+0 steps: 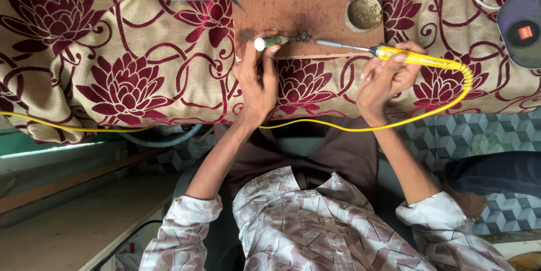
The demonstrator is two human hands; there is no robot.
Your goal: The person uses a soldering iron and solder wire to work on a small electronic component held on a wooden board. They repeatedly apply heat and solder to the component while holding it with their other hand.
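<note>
Two hands working, I'm seeing: left hand (256,82) pinching a small green-handled tool (277,40) at upper centre on the wooden board (293,14), right hand (387,74) gripping the yellow soldering iron (414,57) by its handle—light, stiff, probably hot-tipped, so I'd grab handles only.

Both arms reach forward toward twelve o'clock, forearms bare, patterned sleeves pushed up near the elbows. The left hand (256,79) lies back-up, its fingers (269,51) curled and pinched closed at the tip. The right hand (386,76) sits at about three o'clock from the left, well apart from it, wrist bent slightly inward, its fingers (401,57) wrapped shut in a pen-like hold, thumb on top.
</note>
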